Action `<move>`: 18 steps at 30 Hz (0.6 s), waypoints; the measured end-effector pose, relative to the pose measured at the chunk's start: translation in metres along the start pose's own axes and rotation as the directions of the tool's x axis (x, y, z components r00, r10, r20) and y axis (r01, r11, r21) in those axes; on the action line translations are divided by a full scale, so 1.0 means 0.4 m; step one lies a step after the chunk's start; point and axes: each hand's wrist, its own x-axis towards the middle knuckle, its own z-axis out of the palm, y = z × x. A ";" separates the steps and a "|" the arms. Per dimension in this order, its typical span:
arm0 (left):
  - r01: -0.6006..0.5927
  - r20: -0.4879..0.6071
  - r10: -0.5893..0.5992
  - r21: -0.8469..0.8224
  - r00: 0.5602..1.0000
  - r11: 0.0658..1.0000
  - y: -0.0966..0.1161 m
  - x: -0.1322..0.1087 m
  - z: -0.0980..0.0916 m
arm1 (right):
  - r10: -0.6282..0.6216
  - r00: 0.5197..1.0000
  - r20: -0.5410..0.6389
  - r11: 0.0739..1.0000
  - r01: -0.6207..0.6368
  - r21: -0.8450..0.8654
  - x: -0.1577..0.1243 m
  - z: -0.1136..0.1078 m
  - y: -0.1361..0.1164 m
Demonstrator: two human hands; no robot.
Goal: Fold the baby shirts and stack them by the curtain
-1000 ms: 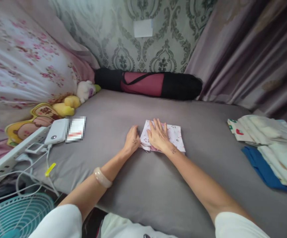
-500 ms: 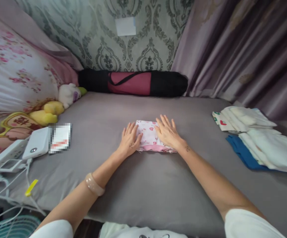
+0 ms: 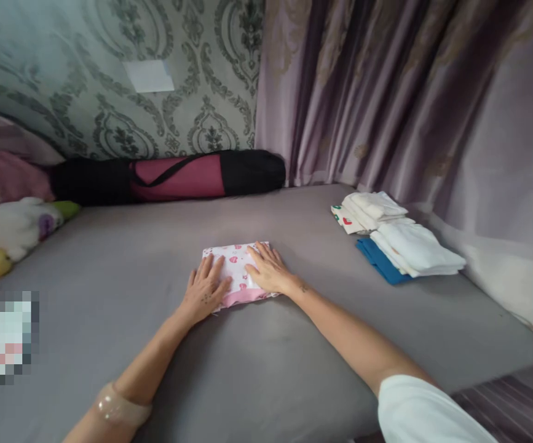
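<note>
A folded piece of clothing point(image 3: 236, 269), white with pink hearts and a pink band along its near edge, lies on the grey bed sheet point(image 3: 266, 344). My left hand point(image 3: 205, 289) rests on its left side, fingers spread and pointing away from me. On its right side my right hand point(image 3: 268, 269) lies flat, fingers stretched out too. Both palms face down, and the parts of the cloth under them are hidden.
At the right are two piles of folded clothes, one white with a printed piece point(image 3: 372, 209), one white over blue point(image 3: 414, 249). A long black and maroon bag point(image 3: 178, 178) lies along the wall. Plush toys point(image 3: 21, 227) and a blurred-out item point(image 3: 1, 344) are at left.
My view has swung to the right, so everything appears shifted left. Both hands stay flat on the folded clothing, which keeps its folded shape.
</note>
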 end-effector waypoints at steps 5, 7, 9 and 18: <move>0.214 -0.135 -0.227 -0.106 0.964 0.971 -0.055 0.022 -0.048 | 0.261 0.931 -0.254 0.963 -0.270 -0.003 -0.014 -0.016 0.028; 0.300 -0.070 -0.312 -0.141 0.947 0.943 -0.066 0.033 -0.075 | 0.315 0.919 -0.236 0.944 -0.330 -0.024 -0.022 -0.025 0.032; 0.359 0.015 -0.366 -0.236 0.930 0.903 -0.068 0.045 -0.097 | 0.292 0.935 -0.204 0.950 -0.308 -0.050 -0.027 -0.030 0.028; 0.570 0.301 -0.493 -0.557 0.817 0.605 -0.030 0.093 -0.140 | 0.346 0.936 -0.057 0.883 -0.305 0.356 0.023 -0.042 0.033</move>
